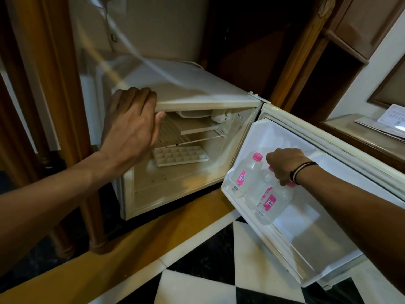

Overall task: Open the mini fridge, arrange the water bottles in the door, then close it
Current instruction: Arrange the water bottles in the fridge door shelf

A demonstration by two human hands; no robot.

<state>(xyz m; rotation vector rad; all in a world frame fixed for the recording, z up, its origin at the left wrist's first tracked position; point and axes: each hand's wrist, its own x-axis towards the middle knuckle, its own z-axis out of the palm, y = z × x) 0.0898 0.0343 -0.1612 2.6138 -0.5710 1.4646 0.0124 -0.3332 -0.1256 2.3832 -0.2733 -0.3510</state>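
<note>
Mini fridge (188,88) with its door (328,150) swung open to the right. The left hand (131,126) rests on the fridge's top front edge, fingers curled over it and thumb tucked beneath. The right hand (285,164) is closed around the neck of a pink-capped water bottle (271,202) standing in the door's lower shelf (274,242). A second pink-capped bottle (247,174) stands just beside it, nearer the fridge's body. An ice cube tray (180,155) lies inside the fridge, below the wire rack (197,133).
</note>
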